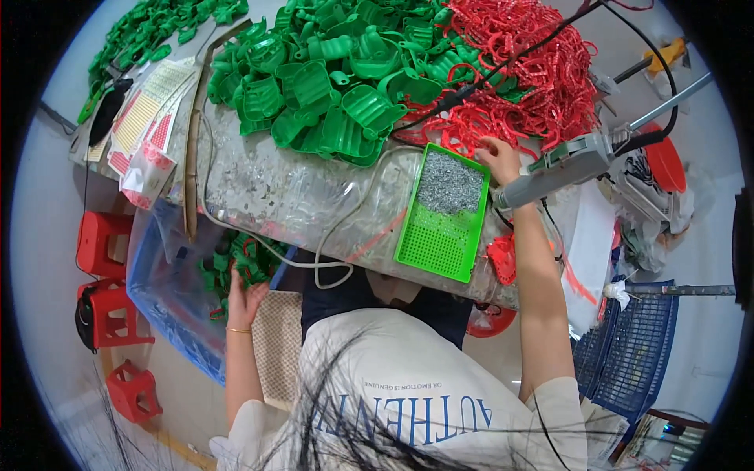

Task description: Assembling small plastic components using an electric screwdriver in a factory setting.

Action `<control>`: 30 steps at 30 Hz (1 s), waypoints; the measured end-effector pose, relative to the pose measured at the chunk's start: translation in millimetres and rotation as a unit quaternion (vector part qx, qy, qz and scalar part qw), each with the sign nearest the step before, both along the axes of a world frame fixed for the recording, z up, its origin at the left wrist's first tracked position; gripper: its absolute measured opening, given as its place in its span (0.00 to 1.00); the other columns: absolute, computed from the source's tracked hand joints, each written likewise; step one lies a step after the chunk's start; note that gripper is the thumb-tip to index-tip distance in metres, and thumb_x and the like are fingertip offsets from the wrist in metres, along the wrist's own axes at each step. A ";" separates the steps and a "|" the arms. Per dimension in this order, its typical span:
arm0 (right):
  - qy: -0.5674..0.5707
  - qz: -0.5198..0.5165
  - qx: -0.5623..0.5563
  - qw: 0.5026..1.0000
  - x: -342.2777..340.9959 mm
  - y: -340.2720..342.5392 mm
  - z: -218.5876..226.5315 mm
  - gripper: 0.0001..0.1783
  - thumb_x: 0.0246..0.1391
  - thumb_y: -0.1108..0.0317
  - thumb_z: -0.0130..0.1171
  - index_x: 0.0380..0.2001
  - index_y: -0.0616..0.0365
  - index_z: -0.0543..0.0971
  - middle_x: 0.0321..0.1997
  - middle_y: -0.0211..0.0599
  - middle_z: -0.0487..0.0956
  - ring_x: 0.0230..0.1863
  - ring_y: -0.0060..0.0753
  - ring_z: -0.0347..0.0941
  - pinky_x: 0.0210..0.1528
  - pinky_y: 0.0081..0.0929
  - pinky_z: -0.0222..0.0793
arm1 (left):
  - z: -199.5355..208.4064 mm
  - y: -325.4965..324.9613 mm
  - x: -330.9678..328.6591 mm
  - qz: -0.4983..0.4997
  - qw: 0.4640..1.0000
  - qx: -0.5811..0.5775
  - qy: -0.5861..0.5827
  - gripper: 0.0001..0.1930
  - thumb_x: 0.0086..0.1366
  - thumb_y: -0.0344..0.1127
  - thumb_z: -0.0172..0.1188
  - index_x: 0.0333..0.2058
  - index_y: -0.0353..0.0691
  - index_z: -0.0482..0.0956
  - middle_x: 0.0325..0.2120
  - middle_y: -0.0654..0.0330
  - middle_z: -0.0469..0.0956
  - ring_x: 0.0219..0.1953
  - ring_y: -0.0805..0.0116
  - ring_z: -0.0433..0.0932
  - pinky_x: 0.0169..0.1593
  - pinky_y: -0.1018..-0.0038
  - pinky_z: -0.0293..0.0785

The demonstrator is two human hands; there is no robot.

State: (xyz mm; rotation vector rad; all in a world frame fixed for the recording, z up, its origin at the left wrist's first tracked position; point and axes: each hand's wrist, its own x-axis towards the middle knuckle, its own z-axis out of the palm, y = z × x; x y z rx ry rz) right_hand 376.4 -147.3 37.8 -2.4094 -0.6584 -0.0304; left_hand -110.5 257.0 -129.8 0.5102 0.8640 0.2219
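My left hand [247,304] is low at the left, palm up with fingers apart, beside the green plastic parts [245,259] in a blue plastic-lined bin [177,318]. Some of those parts have red pieces on them. My right hand [501,162] reaches to the near edge of a heap of red plastic strips [530,67]. Its fingers are bent together at the strips, and what they hold is too small to make out. Just left of that wrist lies a bright green tray [436,255] with small silvery metal pieces [450,184] in its far half.
Green scoop-shaped parts [338,86] are heaped on the worktable [271,184]. A grey tool on an arm [561,169] hangs over my right forearm. A pale cable [302,247] loops off the front edge. Red stools [118,314] stand left; a blue basket [636,353] is right.
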 end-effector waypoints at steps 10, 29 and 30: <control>-0.039 0.044 0.043 0.997 12.5 -15.3 16.8 0.12 0.50 0.65 0.61 0.36 0.61 0.78 0.39 0.37 0.75 0.37 0.24 0.73 0.35 0.24 0.69 | 95.4 -54.3 48.4 -0.086 0.959 0.252 0.096 0.19 0.65 0.45 0.53 0.49 0.39 0.70 0.28 0.62 0.76 0.28 0.76 0.75 0.34 0.80 0.72; -0.120 -0.035 0.088 0.988 -86.3 -74.3 84.3 0.06 0.50 0.71 0.61 0.28 0.63 0.76 0.36 0.34 0.75 0.36 0.23 0.71 0.38 0.20 0.68 | 198.0 -102.2 316.3 -0.155 0.656 0.732 -0.095 0.23 0.64 0.50 0.51 0.46 0.34 0.74 0.33 0.41 0.75 0.37 0.45 0.73 0.42 0.60 0.69; -0.122 -0.041 0.087 0.988 -91.6 -75.3 85.9 0.06 0.50 0.71 0.61 0.28 0.63 0.76 0.36 0.34 0.75 0.36 0.23 0.71 0.38 0.20 0.68 | 197.3 -101.6 321.6 -0.158 0.656 0.731 -0.100 0.23 0.64 0.50 0.51 0.46 0.34 0.74 0.33 0.41 0.75 0.37 0.45 0.73 0.42 0.60 0.69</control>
